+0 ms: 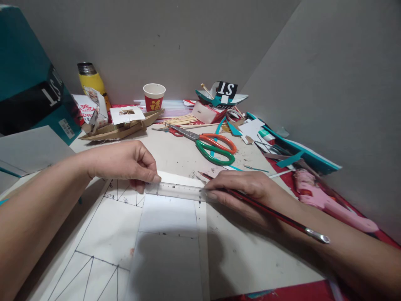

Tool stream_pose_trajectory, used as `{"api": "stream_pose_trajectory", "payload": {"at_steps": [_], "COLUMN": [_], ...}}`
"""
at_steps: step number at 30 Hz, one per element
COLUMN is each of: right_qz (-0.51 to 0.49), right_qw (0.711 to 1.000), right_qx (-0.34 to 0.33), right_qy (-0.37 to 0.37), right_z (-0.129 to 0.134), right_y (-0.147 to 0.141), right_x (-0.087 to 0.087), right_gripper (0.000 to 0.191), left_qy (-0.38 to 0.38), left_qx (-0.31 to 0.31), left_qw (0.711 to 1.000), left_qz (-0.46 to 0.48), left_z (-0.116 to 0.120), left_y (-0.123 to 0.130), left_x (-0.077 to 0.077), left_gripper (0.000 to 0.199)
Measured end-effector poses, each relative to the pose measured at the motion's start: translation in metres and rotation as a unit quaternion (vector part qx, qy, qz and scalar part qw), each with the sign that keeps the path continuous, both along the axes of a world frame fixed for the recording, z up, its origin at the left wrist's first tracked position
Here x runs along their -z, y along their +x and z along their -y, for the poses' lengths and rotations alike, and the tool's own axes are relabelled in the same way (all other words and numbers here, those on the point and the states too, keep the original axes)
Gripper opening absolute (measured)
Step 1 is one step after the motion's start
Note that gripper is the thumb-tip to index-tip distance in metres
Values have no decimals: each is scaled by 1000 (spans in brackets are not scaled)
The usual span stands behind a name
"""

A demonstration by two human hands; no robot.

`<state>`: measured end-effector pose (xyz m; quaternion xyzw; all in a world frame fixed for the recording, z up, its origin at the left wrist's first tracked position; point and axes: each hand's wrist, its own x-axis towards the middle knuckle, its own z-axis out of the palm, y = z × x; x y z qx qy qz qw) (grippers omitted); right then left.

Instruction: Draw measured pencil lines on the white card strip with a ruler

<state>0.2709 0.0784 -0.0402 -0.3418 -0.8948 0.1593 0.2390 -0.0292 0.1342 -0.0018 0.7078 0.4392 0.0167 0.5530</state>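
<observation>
A clear plastic ruler [179,191] lies across a white strip of card [169,255] that has a pencilled line and small marks. My left hand [131,165] pinches the ruler's left end between thumb and fingers. At the other end, my right hand [238,192] has its fingertips on the ruler while it grips a dark red and black pencil [278,216]. The pencil's tip points up and left, beyond the ruler's right end. Underneath the card is a larger white sheet [97,225] with drawn triangles and lines.
Scissors [216,146] with orange and green handles lie beyond my hands. Behind them are a cardboard boat [119,128], a paper cup [154,98], a yellow bottle [92,81] and a teal boat model [219,98]. A pink glue gun [332,209] and scraps line the right side; a teal box [28,75] stands left.
</observation>
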Motion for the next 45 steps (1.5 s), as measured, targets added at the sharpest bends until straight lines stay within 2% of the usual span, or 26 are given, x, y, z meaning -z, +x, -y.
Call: {"api": "stream_pose_trajectory", "payload": {"at_steps": [5,12,16,20,26,30,35,39,43,45], "right_qz": [4,40,29,7,3,1,17,-2,-34,-69], "right_qw": [1000,999,999,1000,995,989,991,991,981,969], "right_qx": [-6,-10,-12,3,99,148,132,123,178,207], "right_qy": [-2,-9,5,2,-35,3,-11,-48,-71,-118], "right_z": [-2,-1,-1,-1,4,12,27,39,51,60], "right_y": [2,1,0,0,10,24,28,24,25,26], "right_x": [4,-3,2,1,-34,-48,-48,-43,-43,-45], "right_gripper": [22,23,23,27,24,30,36,36,25,20], "left_qy": [2,5,-9,25,98,120,170,196,204,205], "left_qx": [7,9,12,9,-103,-117,-115,-110,-90,-77], "left_qw": [1000,1000,1000,1000,989,986,978,973,973,973], "left_qz": [-16,-9,0,-13,26,22,42,61,67,70], "left_z": [0,-1,-1,0,6,10,13,17,25,30], "left_y": [0,0,0,-2,-8,-14,-21,-15,-3,1], "left_x": [2,9,9,-2,-31,-45,-54,-58,-62,-63], "left_gripper": [26,25,26,27,23,22,23,24,23,23]}}
